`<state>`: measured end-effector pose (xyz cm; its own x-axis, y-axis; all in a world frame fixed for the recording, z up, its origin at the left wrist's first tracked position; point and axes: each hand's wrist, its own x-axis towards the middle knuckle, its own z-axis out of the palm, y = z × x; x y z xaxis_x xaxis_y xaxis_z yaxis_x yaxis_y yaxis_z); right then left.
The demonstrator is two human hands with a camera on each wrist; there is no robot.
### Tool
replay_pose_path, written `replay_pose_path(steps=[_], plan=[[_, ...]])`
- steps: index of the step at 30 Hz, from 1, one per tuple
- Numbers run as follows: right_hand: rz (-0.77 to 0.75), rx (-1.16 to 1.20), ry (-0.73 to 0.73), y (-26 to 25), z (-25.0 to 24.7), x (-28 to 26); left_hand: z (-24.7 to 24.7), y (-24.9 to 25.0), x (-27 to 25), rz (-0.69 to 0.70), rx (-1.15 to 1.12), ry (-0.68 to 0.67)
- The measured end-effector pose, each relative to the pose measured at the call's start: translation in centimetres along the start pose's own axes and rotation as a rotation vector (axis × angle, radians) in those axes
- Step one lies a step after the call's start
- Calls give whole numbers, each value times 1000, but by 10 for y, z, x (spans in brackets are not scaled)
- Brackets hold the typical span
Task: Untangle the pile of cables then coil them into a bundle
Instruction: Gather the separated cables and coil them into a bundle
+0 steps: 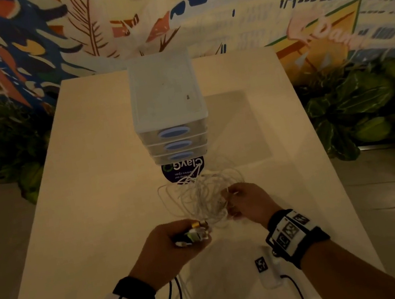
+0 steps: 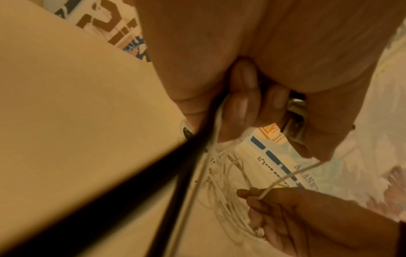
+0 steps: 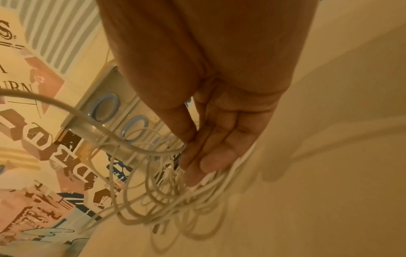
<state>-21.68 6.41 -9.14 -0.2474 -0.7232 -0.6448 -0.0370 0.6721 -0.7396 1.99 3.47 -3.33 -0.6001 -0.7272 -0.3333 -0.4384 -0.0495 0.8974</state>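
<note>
A loose tangle of white cables (image 1: 200,195) is being held up just above the cream table (image 1: 93,217), in front of a translucent 3-drawer organiser (image 1: 169,107) with blue oval handles. The left hand (image 1: 170,246) is being kept clenched around a cluster of cable connectors (image 1: 194,232), and 2 black cables (image 2: 123,187) and a thin white one are being trailed back from its fist toward the wrist. The right hand (image 1: 247,203) is being held just beside the tangle's right edge; 1 white strand (image 2: 285,177) is being pinched between its thumb and fingers, while the remaining fingers (image 3: 216,160) are being held straight among the loops. The 2 hands are being kept near each other but apart, joined by the cables. A round dark sticker (image 1: 169,172) is being partly covered by the organiser's base and the far loops. A painted mural (image 1: 19,43) is being shown on the wall behind the table.
</note>
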Motion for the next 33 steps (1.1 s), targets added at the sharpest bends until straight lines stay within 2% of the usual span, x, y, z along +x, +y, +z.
replay_pose_path(steps=[3,7,15,20,23,26,33], plan=[[-15,149,0,2,1,-1,1,0,1,30,188,-128],[-87,249,-6,1,0,-6,-6,5,4,12,143,-180],[-148,269,0,-4,-2,-5,-23,5,17,13,196,-8],[-187,312,46,-12,-2,-7,-20,8,23,-9,-186,186],[-219,304,53,-14,-2,-8,-18,14,32,0,-241,262],[-248,329,42,-17,-3,-12,-13,24,42,3,-169,284],[-335,308,-3,-28,-4,-23,-2,27,61,21,42,189]])
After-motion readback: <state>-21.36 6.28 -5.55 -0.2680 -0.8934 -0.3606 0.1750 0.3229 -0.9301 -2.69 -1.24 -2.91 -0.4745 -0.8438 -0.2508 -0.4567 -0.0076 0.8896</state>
